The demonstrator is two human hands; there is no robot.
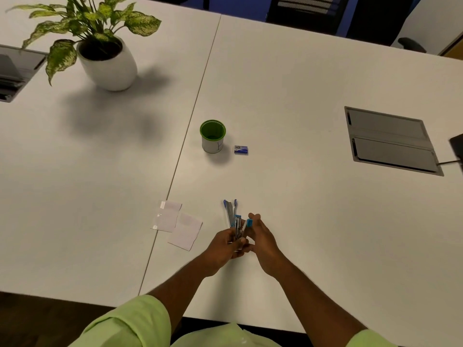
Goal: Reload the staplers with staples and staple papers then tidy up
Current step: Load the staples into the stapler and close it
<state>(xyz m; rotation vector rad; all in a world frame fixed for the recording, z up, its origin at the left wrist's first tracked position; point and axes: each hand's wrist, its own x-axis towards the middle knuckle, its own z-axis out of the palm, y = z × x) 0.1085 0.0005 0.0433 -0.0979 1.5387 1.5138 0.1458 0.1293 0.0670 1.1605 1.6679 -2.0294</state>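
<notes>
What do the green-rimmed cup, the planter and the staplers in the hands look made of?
Cup: likely plastic, with a matte green rim and inside and a pale outer wall. Planter: probably glazed ceramic, smooth white with a soft sheen. Staplers: bright metal rails with blue, probably plastic, ends, held by the left hand and right hand.

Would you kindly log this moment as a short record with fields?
left hand: grips a blue stapler, opened up
right hand: holds the stapler's blue-tipped part
second stapler: on the table, behind the hands
papers: two, left of the hands
staple box: right of the green cup
</notes>
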